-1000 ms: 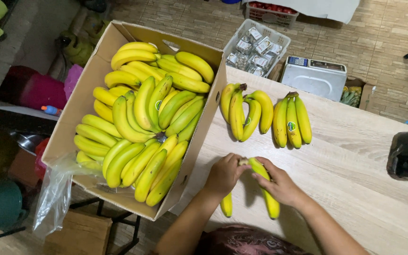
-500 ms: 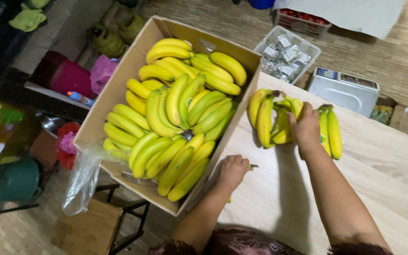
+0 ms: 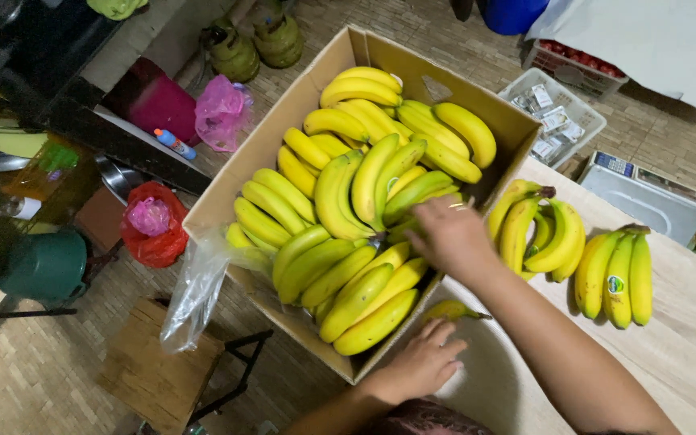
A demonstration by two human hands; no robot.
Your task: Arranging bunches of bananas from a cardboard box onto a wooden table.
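Observation:
A large cardboard box [image 3: 283, 121] stands tilted at the table's left edge, packed with several bunches of yellow-green bananas [image 3: 364, 185]. My right hand [image 3: 449, 234] reaches over the box's right side and rests on the bananas there; its fingers are blurred and partly hidden. My left hand [image 3: 424, 362] lies on the pale wooden table [image 3: 686, 346] against the box wall, fingers apart, holding nothing. A small loose banana [image 3: 449, 310] lies just above it. Two bunches sit on the table: one [image 3: 537, 234] beside the box, another [image 3: 618, 270] further right.
A grey weighing scale [image 3: 646, 193] and a white crate of small packets [image 3: 557, 117] stand on the floor beyond the table. A clear plastic bag [image 3: 199, 290] hangs off the box corner. Below left are a wooden stool [image 3: 155, 374], a red bag [image 3: 151, 221] and a green bucket [image 3: 42, 266].
My right hand has left the bunch on the table and moved left into the box. My left hand stays by the box wall near the loose banana.

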